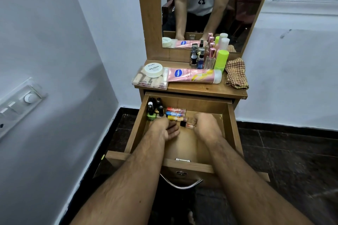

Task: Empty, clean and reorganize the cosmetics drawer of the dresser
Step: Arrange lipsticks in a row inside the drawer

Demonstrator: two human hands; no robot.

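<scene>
The wooden drawer (231, 124) of the dresser stands pulled out. In its back left corner stand several nail polish bottles (155, 109), with three small coloured tubes (175, 114) lying beside them. Both my hands are inside the drawer. My right hand (206, 126) grips a small clear bottle with a black cap (186, 124), held lying sideways. My left hand (167, 128) rests beside the tubes with loosely curled fingers; whether it holds anything is hidden.
On the dresser top (201, 88) lie a clear box of tubes (150, 80) with a white nail polish remover tub (153, 69), a pink lotion tube (195, 75), several spray bottles (206, 56), a green-capped bottle (221, 59) and a checked cloth (236, 74). A mirror (206, 5) rises behind.
</scene>
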